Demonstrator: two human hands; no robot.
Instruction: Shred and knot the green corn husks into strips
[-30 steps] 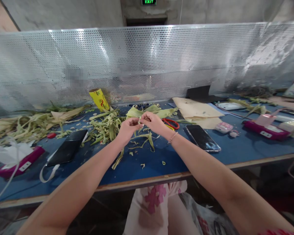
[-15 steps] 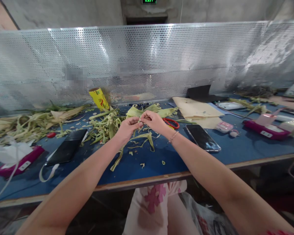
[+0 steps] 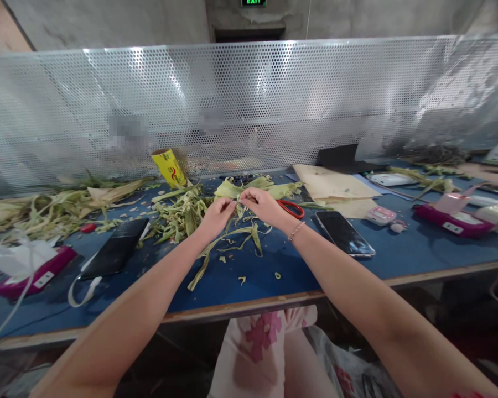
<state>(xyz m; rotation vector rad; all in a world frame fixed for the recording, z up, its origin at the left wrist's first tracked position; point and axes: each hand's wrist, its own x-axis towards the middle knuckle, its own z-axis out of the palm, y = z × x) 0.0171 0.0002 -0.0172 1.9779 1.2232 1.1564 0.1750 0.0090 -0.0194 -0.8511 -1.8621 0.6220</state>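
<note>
Over the middle of the blue table, my left hand [image 3: 219, 216] and my right hand [image 3: 262, 205] meet almost fingertip to fingertip. A small pale green strip of corn husk [image 3: 239, 210] hangs between them, pinched by my right thumb and finger. My left hand is closed in a pinch at its side, the exact grip partly hidden. Just behind my fingers lies a wide green corn husk [image 3: 274, 189]. To the left is a tangled heap of knotted husk pieces [image 3: 182, 213]. Thin husk strips [image 3: 216, 246] lie loose below my hands.
A red-handled tool [image 3: 291, 209] and a phone [image 3: 343, 234] lie right of my right hand. A black power bank [image 3: 116, 249] with a white cable is left. A yellow tube [image 3: 169, 167] leans near the perforated metal screen [image 3: 249, 99]. More husks [image 3: 58, 210] pile up far left.
My fingertips have come slightly apart, the left drawing back a little to the left. More of the husk strip shows between them. The things on the table stay put.
</note>
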